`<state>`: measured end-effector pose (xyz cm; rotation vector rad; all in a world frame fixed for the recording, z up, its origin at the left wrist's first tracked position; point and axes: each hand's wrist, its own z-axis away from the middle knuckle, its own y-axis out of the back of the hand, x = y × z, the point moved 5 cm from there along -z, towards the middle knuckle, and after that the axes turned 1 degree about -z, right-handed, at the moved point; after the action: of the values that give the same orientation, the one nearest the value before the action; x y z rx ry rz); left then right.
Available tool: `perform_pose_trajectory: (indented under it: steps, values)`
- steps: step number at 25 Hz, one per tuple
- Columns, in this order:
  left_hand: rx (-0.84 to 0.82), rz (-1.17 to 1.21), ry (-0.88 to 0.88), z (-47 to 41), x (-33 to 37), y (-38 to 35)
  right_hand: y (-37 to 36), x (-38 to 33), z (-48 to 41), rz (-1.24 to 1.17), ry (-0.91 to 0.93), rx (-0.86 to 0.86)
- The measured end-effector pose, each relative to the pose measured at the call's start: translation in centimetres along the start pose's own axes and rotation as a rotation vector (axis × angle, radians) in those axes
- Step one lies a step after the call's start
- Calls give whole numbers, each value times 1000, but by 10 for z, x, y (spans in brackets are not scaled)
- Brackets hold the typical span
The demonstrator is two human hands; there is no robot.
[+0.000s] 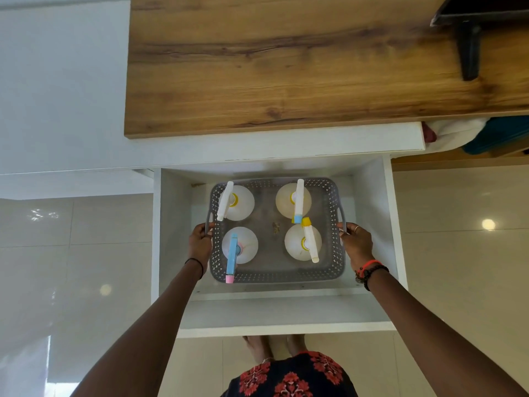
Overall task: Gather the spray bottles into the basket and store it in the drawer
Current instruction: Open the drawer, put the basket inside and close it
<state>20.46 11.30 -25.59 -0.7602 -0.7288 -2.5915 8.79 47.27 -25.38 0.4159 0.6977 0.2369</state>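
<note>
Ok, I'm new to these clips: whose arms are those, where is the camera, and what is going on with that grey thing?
The camera sits on a person's head and looks down, so the two arms are their own. The left hand and right hand each grip a side handle of a grey perforated plastic basket. It holds four round white plastic spray bottles, standing upright, seen from above. The basket is inside an open white drawer, below a brown wooden countertop. Whether the basket already rests on the drawer floor cannot be told.
</note>
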Motion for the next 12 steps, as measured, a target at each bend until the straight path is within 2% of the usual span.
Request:
perform_pose_trajectory:
  steps: [12]
  values:
    - [16,-20,20,-37,-22,-24,-15,15,-38,-21,-9,-16]
